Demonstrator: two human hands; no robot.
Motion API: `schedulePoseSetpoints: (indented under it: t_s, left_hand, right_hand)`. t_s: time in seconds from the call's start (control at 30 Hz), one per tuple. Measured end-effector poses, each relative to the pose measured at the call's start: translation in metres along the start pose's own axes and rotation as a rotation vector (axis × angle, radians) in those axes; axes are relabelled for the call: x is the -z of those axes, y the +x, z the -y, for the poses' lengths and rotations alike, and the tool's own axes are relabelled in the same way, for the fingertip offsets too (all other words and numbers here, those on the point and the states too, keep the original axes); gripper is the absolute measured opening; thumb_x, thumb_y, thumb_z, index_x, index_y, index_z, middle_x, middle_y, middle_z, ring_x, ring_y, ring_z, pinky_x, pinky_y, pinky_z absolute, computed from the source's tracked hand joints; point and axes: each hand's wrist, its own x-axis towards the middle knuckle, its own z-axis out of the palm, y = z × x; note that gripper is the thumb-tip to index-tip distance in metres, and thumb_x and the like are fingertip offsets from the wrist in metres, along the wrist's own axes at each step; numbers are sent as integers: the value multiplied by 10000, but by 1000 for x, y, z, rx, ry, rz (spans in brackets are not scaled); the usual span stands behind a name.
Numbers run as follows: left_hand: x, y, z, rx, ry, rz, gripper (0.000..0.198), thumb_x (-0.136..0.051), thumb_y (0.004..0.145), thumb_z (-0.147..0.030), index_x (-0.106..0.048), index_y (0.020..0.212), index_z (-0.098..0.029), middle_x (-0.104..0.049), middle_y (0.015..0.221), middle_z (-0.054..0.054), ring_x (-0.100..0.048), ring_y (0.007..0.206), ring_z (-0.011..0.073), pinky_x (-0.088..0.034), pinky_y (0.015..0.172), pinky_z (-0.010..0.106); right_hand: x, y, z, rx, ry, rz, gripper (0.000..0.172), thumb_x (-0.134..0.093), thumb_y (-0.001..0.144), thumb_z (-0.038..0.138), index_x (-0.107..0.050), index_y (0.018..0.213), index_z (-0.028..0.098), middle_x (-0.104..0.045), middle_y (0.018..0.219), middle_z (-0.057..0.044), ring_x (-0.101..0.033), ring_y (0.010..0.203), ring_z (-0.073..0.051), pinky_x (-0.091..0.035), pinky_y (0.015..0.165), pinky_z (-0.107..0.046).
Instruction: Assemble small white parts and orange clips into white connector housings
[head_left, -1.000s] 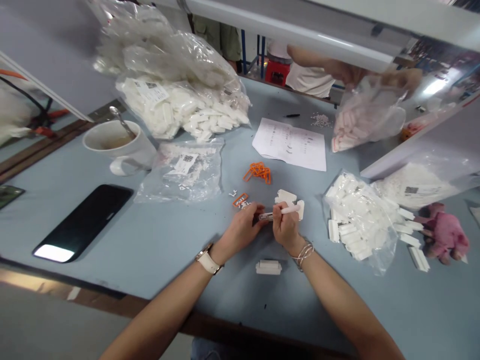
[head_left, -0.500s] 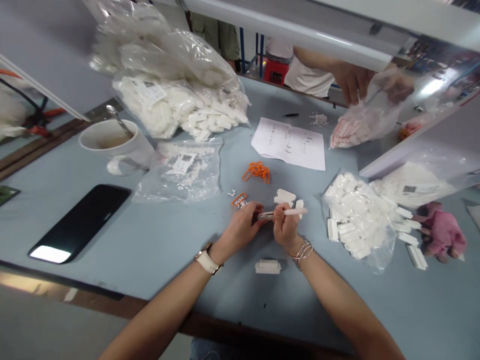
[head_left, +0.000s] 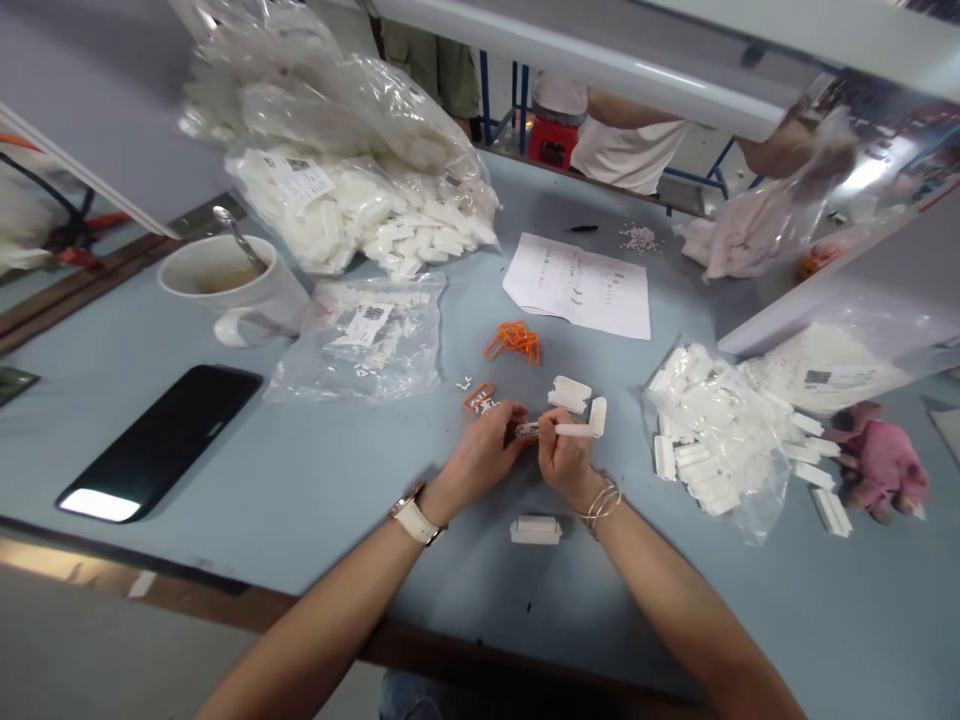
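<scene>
Steadying was needed: a slim white part was pinched by the left hand, and at its three o'clock a pen-like tool was gripped by the right hand. Light tip pressure was advisable.

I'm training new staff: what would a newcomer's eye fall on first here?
Probably the bulging clear bags heaped at the upper left. Then the bright orange frames near the middle, beyond the left hand, which holds a small white piece while the right hand grips a pale pen-like tool. The black phone at the left and pink, soft-looking thing at the right also stand out.
</scene>
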Motion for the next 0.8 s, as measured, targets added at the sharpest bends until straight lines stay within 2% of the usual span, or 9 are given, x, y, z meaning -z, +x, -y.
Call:
schedulePoseSetpoints:
  t_s: [0.17, 0.53, 0.8]
  left_hand:
    - [-1, 0, 2, -14, 16, -4, 213, -583, 774, -236, -501, 966, -194, -671, 887, 55, -646, 837, 219, -516, 726, 355]
    - [-1, -1, 3, -11, 25, 20, 197, -578, 795, -239, -508, 969, -179, -664, 878, 65, -631, 820, 216, -504, 704, 346]
    - [1, -1, -2, -31, 29, -7, 172, -585, 782, -231, -508, 929, -187, -656, 848, 48, -626, 797, 204, -497, 688, 332]
  right_hand:
    - [-1, -6, -5, -114, 134, -75, 321, -267, 958, 320, -454, 725, 203, -500, 561, 2, -465, 473, -118, -382, 488, -247]
    - [-1, -1, -4, -57, 138, -107, 272, -309, 948, 265, -438, 717, 201, -460, 539, 32, -443, 448, -102, -353, 468, -230]
    - [-2, -5, -6, -54, 123, -106, 301, -301, 957, 296, -463, 725, 194, -500, 566, 13, -462, 470, -107, -388, 491, -236]
